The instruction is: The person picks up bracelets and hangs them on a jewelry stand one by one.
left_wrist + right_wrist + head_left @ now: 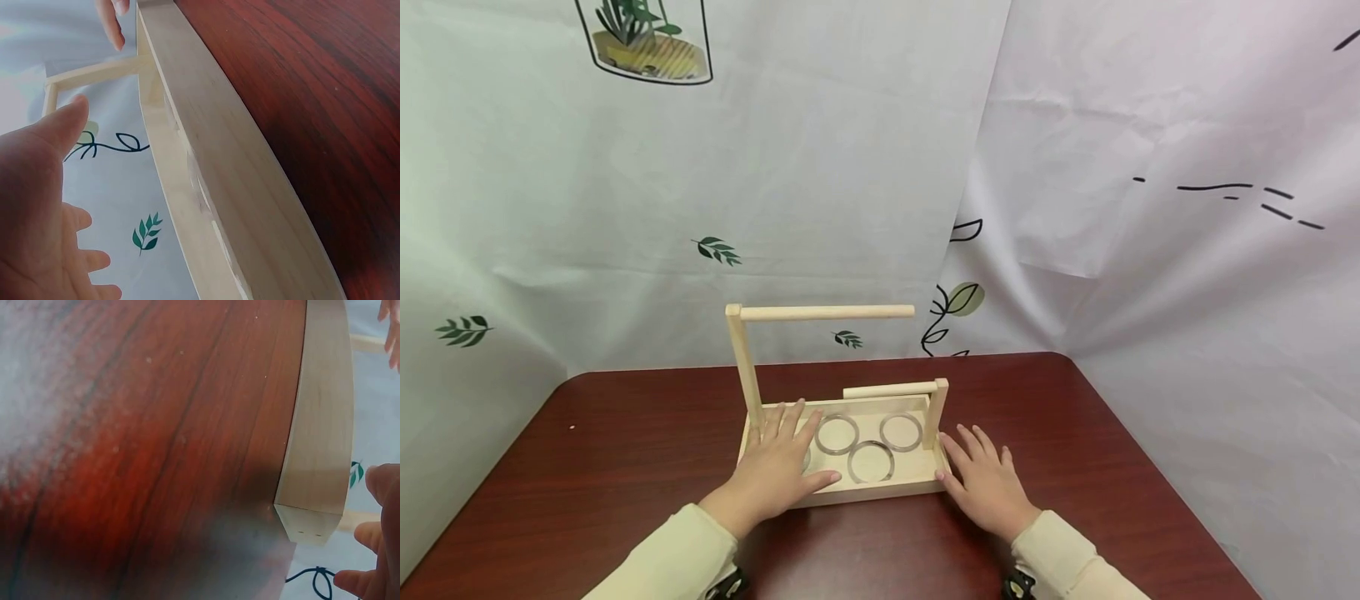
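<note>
A shallow pale wooden tray (pixel 917 482) sits on the table, with a tall post and long bar (pixel 827 313) at its left and a short post and bar (pixel 891 390) at its right. Several thin grey rings (pixel 871 442), like bangles, lie inside; my left hand partly covers one. Fingers spread, the left hand (pixel 771 471) reaches over the tray's left part. My right hand (pixel 988 483) lies at the right end, its fingers straight and its thumb by the front corner. In the right wrist view, the tray's corner (pixel 309 525) is near that hand's fingertips.
The dark red-brown table (pixel 647 467) has rounded far corners. Behind it and along the sides hangs a white cloth (pixel 850 167) with printed leaves and lines. A tiny white speck (pixel 572 427) is on the table at the left.
</note>
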A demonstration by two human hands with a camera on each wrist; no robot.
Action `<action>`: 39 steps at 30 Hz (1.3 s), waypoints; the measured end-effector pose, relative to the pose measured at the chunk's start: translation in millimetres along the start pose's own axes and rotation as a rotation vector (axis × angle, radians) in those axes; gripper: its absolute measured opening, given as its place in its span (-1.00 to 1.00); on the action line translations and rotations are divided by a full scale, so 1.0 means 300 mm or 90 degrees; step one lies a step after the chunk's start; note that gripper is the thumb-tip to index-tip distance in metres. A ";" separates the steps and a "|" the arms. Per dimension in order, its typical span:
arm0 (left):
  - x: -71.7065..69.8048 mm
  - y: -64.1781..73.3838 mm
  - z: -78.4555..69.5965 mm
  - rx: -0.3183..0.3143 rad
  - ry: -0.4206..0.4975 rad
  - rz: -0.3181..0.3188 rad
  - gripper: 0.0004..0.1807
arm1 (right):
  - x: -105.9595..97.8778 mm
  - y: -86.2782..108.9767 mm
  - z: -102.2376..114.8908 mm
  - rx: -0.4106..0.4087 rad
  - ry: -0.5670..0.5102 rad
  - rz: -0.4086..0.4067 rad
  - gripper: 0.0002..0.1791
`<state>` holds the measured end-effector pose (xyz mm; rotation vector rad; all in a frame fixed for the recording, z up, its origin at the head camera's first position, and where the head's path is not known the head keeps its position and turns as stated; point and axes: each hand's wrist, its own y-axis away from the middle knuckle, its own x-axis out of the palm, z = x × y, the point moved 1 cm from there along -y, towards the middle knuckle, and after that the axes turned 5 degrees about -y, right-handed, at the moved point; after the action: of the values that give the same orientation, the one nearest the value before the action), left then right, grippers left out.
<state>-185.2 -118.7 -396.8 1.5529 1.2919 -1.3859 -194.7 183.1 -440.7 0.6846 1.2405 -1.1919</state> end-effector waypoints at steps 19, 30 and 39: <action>0.021 -0.107 -0.075 0.040 0.039 0.046 -0.08 | 0.027 -0.011 -0.010 0.050 -0.043 0.078 -0.45; 0.028 -0.167 -0.114 0.087 0.066 0.076 -0.11 | 0.025 -0.003 -0.018 0.097 -0.106 0.126 -0.42; 0.044 -0.222 -0.141 0.109 0.072 0.080 -0.10 | 0.032 -0.002 -0.015 0.116 -0.159 0.153 -0.41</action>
<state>-236.8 -57.7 -392.7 1.8184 1.1437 -1.3746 -197.8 184.0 -450.8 0.7694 0.8245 -1.1574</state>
